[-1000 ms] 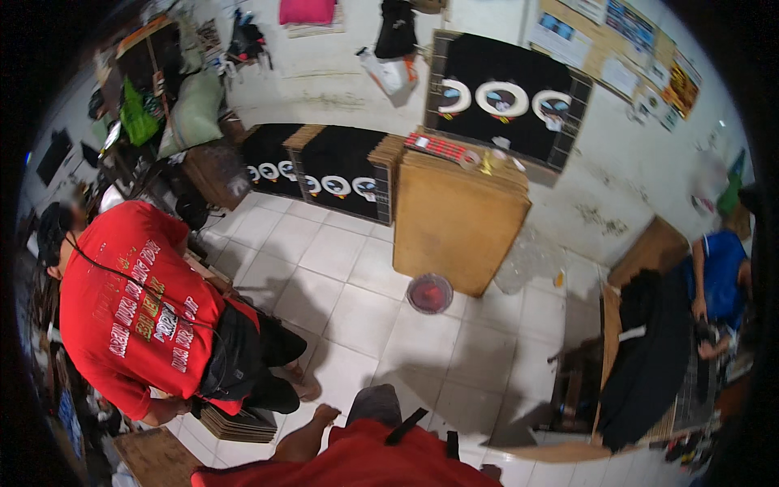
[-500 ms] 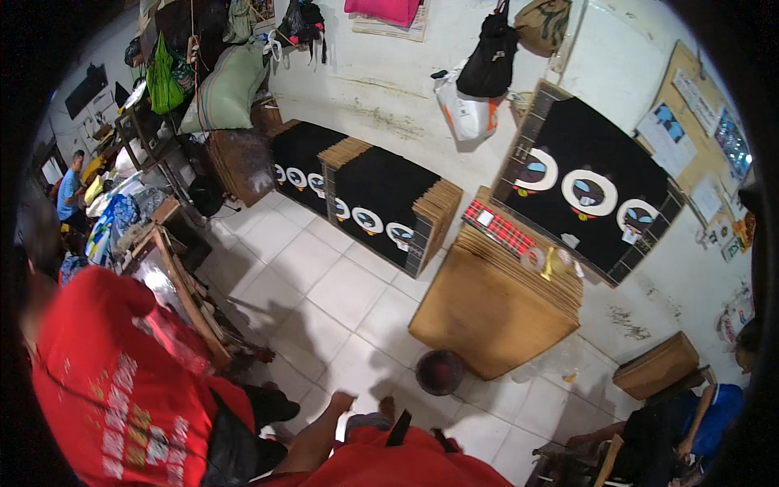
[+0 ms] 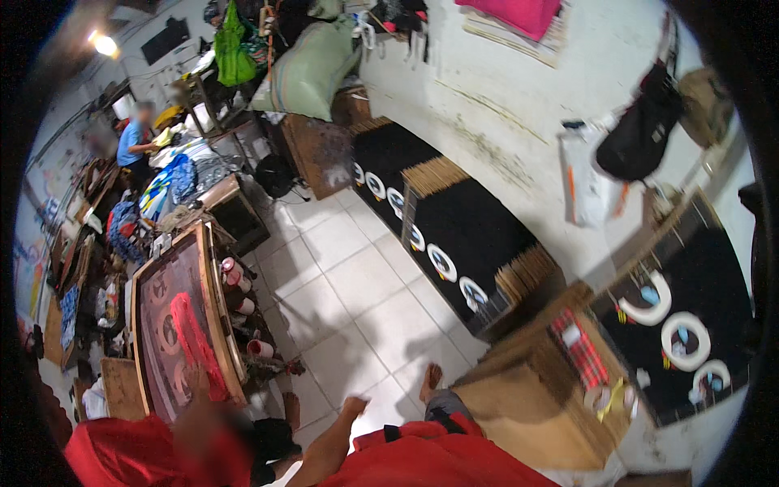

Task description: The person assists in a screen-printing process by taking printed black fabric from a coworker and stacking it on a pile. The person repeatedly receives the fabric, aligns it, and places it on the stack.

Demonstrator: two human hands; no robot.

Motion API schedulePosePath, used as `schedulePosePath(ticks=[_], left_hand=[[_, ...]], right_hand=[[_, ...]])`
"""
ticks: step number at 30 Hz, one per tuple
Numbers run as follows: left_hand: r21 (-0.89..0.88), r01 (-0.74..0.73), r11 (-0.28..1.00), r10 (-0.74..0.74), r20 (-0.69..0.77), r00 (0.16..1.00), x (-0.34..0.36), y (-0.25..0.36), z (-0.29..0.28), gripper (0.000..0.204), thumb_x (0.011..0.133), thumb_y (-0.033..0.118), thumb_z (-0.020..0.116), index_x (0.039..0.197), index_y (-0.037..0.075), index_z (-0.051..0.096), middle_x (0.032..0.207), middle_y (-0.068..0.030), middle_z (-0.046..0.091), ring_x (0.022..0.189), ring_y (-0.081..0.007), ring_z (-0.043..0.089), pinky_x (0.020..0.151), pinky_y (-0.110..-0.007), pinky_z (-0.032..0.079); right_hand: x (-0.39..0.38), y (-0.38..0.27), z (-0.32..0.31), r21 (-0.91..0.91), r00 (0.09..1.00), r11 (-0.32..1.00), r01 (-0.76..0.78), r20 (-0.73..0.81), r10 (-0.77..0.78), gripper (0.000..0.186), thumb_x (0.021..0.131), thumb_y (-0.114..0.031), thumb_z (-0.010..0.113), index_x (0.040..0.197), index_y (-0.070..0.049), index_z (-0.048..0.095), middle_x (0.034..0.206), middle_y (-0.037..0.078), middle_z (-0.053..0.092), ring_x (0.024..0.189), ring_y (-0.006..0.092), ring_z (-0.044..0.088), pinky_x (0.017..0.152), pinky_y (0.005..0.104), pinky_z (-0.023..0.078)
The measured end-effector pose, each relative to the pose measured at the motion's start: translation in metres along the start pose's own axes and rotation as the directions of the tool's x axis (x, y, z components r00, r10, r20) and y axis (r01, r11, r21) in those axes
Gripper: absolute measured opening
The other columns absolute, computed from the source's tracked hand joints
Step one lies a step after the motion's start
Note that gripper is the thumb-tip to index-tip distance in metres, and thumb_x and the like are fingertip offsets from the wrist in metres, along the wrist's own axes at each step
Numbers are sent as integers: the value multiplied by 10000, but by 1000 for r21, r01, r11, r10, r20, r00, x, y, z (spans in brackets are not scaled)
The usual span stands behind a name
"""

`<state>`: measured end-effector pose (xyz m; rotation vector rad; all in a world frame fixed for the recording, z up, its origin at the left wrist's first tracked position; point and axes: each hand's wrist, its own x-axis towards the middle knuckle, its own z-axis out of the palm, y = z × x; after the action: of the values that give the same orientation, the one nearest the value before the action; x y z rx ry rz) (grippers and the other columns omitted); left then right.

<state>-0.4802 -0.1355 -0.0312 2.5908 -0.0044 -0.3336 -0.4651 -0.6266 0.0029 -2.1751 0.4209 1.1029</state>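
Screen (image 3: 172, 323) lies near left, wood-framed, its dark mesh streaked pinkish-red; open floor (image 3: 334, 296) separates its right edge from black panels (image 3: 466, 215). Left hand (image 3: 354, 405): cannot tell openness or hold; right hand unseen.

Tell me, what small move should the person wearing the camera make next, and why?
Probably draw the left hand closer to the body. It appears to hold nothing and hangs over the tiled floor, while a co-worker in red is close on the left, beside the wooden-framed screen; an arm held out might bump them.
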Motion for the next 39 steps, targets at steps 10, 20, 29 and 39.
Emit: schedulePosePath(ticks=[10,20,29,39], left_hand=[[-448,886,120,-742,553,380,48,28,-27,150,737,285,707,782,145,678,758,-64,666,700,-226,641,651,-387,501],[-568,786,242,-677,481,556,291,-33,-105,213,746,333,663,798,132,711,745,-77,690,722,-243,668,695,-394,523],[-635,654,411,-840,14,542,480,-167,-315,342,815,360,658,847,20,681,730,-121,672,589,-229,624,576,-382,527],[-995,104,1,-994,10,113,472,-113,-357,316,801,283,669,899,-16,690,623,-95,613,514,-168,561,499,-333,451]], right_hand=[[241,-313,-226,289,961,917,273,-35,-275,104,815,-136,635,879,-57,656,708,34,621,587,124,568,496,283,456],[341,-452,-251,-729,869,491,476,305,-390,301,863,-366,532,926,-125,702,907,78,677,835,278,639,726,435,498],[420,-598,-269,-668,855,535,518,374,-360,251,824,-303,544,908,-122,696,832,130,669,718,306,636,634,446,495],[538,-891,-178,-65,733,928,368,634,-246,161,822,-217,586,887,-75,625,791,68,647,686,223,636,581,352,518]])
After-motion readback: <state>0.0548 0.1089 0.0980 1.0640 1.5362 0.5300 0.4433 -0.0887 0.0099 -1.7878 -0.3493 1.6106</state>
